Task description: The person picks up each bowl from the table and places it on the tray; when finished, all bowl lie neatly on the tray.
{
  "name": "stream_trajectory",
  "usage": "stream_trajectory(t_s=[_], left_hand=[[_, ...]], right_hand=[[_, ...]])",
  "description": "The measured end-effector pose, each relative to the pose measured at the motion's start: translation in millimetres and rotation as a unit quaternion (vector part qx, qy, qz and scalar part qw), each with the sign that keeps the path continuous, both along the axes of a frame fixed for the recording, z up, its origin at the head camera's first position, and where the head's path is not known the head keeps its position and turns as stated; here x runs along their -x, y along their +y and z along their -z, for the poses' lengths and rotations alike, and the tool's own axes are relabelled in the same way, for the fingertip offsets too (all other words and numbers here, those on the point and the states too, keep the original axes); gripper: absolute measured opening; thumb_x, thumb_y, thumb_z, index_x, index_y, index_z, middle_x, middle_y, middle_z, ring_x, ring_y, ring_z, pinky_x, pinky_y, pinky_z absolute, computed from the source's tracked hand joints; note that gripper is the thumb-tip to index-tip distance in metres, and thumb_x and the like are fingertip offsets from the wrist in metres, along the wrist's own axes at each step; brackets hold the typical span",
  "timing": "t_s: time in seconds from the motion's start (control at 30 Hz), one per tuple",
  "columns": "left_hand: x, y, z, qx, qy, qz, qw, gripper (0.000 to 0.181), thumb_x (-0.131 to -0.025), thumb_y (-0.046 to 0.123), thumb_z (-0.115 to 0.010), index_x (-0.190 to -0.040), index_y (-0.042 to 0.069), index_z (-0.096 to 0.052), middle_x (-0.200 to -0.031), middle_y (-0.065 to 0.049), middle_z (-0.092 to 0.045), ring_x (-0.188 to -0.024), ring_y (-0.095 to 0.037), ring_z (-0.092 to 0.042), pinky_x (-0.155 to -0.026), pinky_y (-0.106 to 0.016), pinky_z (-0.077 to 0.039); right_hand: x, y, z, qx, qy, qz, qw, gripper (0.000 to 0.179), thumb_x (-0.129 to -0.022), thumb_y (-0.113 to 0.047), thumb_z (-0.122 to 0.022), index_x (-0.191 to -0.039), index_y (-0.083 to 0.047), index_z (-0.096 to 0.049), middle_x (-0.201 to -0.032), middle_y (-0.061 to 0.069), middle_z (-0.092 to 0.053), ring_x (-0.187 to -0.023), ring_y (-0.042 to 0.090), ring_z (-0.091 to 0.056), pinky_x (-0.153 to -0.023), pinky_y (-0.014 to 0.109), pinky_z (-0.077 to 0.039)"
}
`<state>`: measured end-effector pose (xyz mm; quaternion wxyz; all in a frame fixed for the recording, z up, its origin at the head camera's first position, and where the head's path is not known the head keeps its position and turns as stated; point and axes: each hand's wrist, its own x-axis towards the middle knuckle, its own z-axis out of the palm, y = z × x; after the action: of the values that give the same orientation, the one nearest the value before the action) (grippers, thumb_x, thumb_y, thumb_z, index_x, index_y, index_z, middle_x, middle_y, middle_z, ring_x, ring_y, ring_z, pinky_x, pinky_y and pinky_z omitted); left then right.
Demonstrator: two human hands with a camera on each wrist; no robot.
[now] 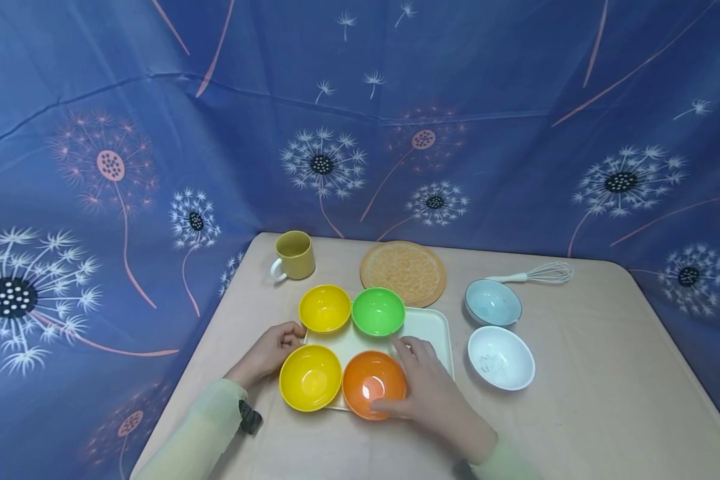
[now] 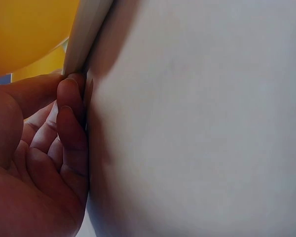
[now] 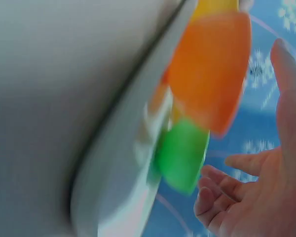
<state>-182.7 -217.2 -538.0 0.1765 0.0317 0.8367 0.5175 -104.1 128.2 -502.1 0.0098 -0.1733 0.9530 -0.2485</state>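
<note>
A white tray [image 1: 431, 328] carries a yellow bowl [image 1: 325, 309] and a green bowl [image 1: 379, 311] at the back. On its near side sit a second yellow bowl [image 1: 310, 378] and an orange bowl [image 1: 366, 381]. At the tray's left edge my left hand [image 1: 267, 355] pinches the rim; the left wrist view shows thumb and curled fingertips on that edge [image 2: 89, 34]. My right hand [image 1: 429, 393] hovers over the right side of the orange bowl, fingers spread. In the right wrist view, a gap separates this hand [image 3: 259, 190] from the orange bowl [image 3: 212, 69].
Behind the tray lie a mustard mug [image 1: 295, 255] and a round pizza-patterned board [image 1: 403, 272]. To the right stand a light blue bowl [image 1: 493, 303] and a white bowl [image 1: 501, 359], with a whisk [image 1: 534, 274] behind. Dandelion-print cloth [image 1: 384, 153] hangs along the back and sides.
</note>
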Motion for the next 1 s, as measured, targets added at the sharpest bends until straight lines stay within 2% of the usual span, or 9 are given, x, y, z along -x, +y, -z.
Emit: stream_trajectory(t_s=[0.13,0.3,0.43,0.6,0.8,1.0], left_hand=[[-0.1,0.1,-0.2,-0.003,-0.004,-0.002,1.0,0.02,-0.099,-0.001,-0.063,-0.118,0.005,-0.066,-0.081,-0.005,-0.062,-0.076,-0.021,-0.057,-0.079,-0.032,-0.047],[0.3,0.4,0.1,-0.009,-0.001,0.004,0.9999,0.02,-0.099,0.0,-0.064,-0.118,0.004,-0.066,-0.081,-0.005,-0.063,-0.075,-0.021,-0.057,-0.079,-0.031,-0.048],[0.5,-0.1,0.9,-0.014,-0.001,0.007,0.9999,0.02,-0.099,0.0,-0.064,-0.119,0.004,-0.066,-0.081,-0.005,-0.064,-0.074,-0.021,-0.057,-0.077,-0.029,-0.049],[0.3,-1.8,1.4,-0.016,0.0,0.009,0.9998,0.021,-0.098,-0.001,-0.064,-0.119,0.003,-0.065,-0.081,-0.006,-0.063,-0.075,-0.021,-0.057,-0.076,-0.029,-0.048],[0.7,-2.6,1.8,-0.016,0.0,0.011,0.9998,0.022,-0.098,-0.001,-0.064,-0.119,0.003,-0.065,-0.081,-0.006,-0.062,-0.075,-0.021,-0.056,-0.075,-0.03,-0.048],[1.6,-1.1,3.0,-0.014,0.005,0.016,0.9998,0.021,-0.098,-0.001,-0.064,-0.119,0.003,-0.065,-0.081,-0.005,-0.063,-0.074,-0.021,-0.057,-0.075,-0.029,-0.048]], right_hand=[[10.8,30.9,-1.2,-0.023,0.063,0.022,0.9975,0.124,-0.069,-0.088,-0.07,-0.159,-0.008,-0.04,-0.143,0.012,-0.048,-0.132,0.032,-0.044,-0.106,0.053,-0.045],[17.5,78.0,-0.3,-0.021,0.108,0.049,0.9927,0.114,-0.074,-0.072,-0.082,-0.155,-0.001,-0.042,-0.14,0.02,-0.049,-0.129,0.041,-0.043,-0.104,0.061,-0.042],[14.6,112.8,-2.0,-0.026,0.109,0.088,0.9898,0.111,-0.074,-0.062,-0.087,-0.152,0.002,-0.042,-0.142,0.027,-0.046,-0.129,0.049,-0.04,-0.101,0.067,-0.039],[6.8,142.9,0.2,-0.025,0.115,0.134,0.984,0.11,-0.069,-0.06,-0.091,-0.148,0.004,-0.046,-0.137,0.031,-0.047,-0.125,0.051,-0.041,-0.096,0.068,-0.038],[0.9,157.7,5.7,-0.018,0.119,0.154,0.9807,0.109,-0.066,-0.06,-0.092,-0.144,0.004,-0.05,-0.134,0.029,-0.048,-0.122,0.05,-0.041,-0.092,0.067,-0.037],[1.2,161.2,9.0,-0.016,0.121,0.161,0.9794,0.112,-0.064,-0.059,-0.093,-0.144,0.006,-0.05,-0.132,0.031,-0.048,-0.121,0.052,-0.042,-0.091,0.068,-0.039]])
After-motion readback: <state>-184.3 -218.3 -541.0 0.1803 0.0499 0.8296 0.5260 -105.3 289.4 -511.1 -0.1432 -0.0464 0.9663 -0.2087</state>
